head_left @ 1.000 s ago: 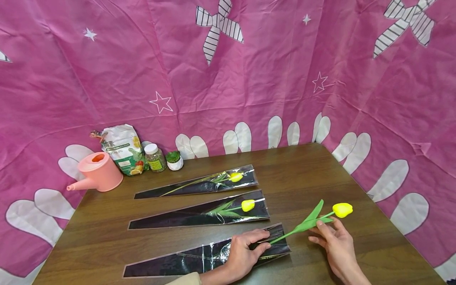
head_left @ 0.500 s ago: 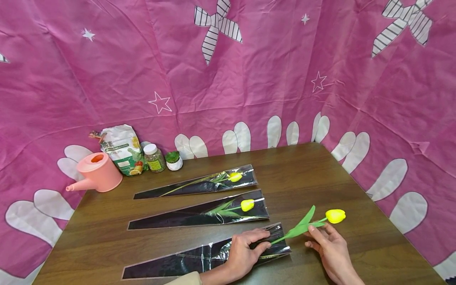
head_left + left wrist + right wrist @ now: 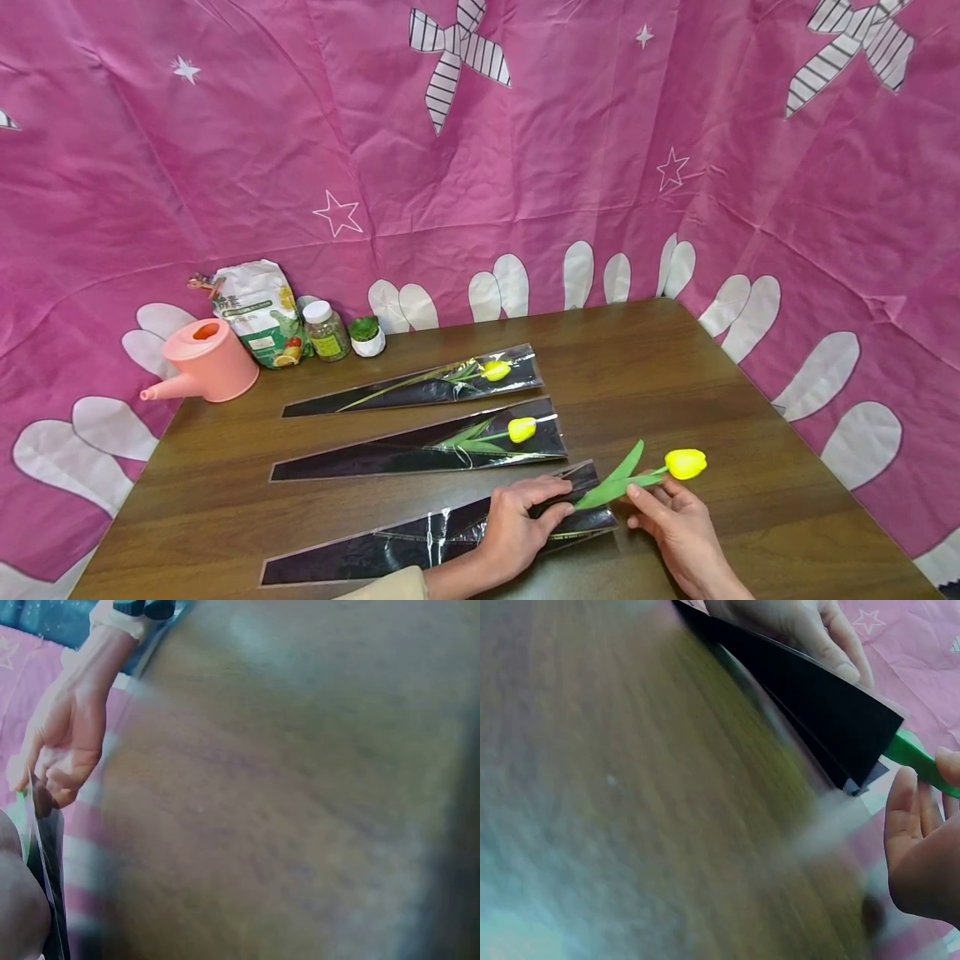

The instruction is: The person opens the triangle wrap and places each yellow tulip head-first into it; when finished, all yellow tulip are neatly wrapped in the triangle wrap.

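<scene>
My right hand pinches a yellow artificial tulip by its green stem and leaves, just below the bloom. The lower stem is inside the open wide end of a black flower sleeve with a clear front, and the leaves reach its mouth. My left hand grips that sleeve near the mouth, thumb and fingers on its upper side. From the right wrist view, the sleeve is raised at an angle, with the green stem entering its end.
Two more sleeves, each with a yellow tulip, lie behind: a middle sleeve and a far sleeve. Along the back left stand a pink watering can, a white-green bag, a lidded jar and a small potted plant.
My right hand has moved left and slightly down with the tulip, and more of the stem is now inside the sleeve. The left hand keeps its hold in nearly the same place.
</scene>
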### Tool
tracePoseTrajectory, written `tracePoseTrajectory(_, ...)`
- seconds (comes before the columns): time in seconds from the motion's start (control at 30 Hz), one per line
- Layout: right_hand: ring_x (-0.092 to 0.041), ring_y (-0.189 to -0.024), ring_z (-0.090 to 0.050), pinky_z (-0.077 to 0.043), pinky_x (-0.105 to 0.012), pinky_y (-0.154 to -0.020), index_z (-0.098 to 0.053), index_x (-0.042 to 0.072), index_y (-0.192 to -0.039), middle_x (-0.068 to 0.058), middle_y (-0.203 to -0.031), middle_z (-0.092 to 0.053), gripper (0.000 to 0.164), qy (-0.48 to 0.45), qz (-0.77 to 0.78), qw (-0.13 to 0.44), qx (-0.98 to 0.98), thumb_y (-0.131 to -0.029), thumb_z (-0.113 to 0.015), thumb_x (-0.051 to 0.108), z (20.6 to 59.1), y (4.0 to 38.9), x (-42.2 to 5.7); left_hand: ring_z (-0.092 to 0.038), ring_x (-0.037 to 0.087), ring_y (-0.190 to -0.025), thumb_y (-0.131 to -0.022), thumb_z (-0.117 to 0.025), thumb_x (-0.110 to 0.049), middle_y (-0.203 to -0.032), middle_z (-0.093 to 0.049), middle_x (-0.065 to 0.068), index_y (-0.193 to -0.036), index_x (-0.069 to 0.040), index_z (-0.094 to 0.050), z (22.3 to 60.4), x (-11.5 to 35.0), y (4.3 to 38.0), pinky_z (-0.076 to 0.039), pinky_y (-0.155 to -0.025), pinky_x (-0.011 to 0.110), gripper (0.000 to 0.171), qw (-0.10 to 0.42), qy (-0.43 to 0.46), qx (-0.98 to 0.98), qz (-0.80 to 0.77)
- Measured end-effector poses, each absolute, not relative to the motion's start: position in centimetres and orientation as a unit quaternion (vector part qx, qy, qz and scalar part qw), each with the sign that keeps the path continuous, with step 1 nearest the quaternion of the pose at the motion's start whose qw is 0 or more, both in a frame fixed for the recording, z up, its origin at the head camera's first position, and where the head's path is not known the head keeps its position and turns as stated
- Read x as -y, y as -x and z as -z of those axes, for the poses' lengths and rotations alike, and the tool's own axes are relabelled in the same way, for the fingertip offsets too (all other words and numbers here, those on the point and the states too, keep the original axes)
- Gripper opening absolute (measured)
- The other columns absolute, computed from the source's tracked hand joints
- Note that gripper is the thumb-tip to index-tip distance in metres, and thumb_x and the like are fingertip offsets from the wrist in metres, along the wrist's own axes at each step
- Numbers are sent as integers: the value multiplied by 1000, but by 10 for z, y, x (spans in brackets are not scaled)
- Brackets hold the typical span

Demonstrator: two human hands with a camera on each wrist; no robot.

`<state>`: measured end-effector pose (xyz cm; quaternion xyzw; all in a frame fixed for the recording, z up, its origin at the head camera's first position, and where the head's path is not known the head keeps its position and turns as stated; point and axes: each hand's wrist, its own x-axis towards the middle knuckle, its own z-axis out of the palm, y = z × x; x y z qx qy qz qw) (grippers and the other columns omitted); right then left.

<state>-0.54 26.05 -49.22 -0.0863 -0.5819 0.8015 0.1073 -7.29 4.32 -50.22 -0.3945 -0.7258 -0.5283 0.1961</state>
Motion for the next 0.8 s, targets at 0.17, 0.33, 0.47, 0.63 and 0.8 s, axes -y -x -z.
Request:
tracePoseTrajectory(0.17,-17,-89,-68,-56,-30,-65,-68,9,-104,-2,-98,-71,13,98,-810,81,573,-103,-56,10,490,4,-262,-71,16,-97,-74,-87,-3,-101,-76,0,-100,-6,-79,502,-42,73,-53,-87,25,27,190,387,728,534)
tracePoseTrajectory(0.33,-20,-94,-68,-56,-32,-71,-68,11,-110,-5,-105,-72,35,21,-859,41,510,-111,-35,22,488,0,-270,-71,16,-96,-73,-87,-1,-100,-76,-1,-100,-7,-80,503,-41,73,-54,-87,25,28,185,381,729,538)
tracePoseTrajectory(0.47,-19,-93,-68,-55,-31,-71,-70,12,-106,-2,-104,-71,35,16,-862,36,505,-111,-35,19,488,0,-272,-71,16,-96,-73,-87,-1,-100,-76,-1,-99,-7,-80,503,-41,73,-54,-87,25,28,183,381,728,539)
tracePoseTrajectory(0.63,-16,-88,-67,-55,-30,-69,-67,15,-98,1,-97,-68,25,71,-853,61,513,-108,-44,17,490,1,-269,-72,15,-95,-74,-87,-1,-98,-76,0,-97,-7,-80,503,-41,73,-54,-87,26,25,183,384,728,538)
tracePoseTrajectory(0.8,-14,-86,-66,-54,-29,-67,-66,15,-98,3,-95,-69,19,108,-834,78,536,-107,-49,15,491,2,-264,-72,15,-95,-75,-86,-3,-97,-76,0,-96,-8,-80,503,-41,73,-54,-87,26,23,188,387,728,534)
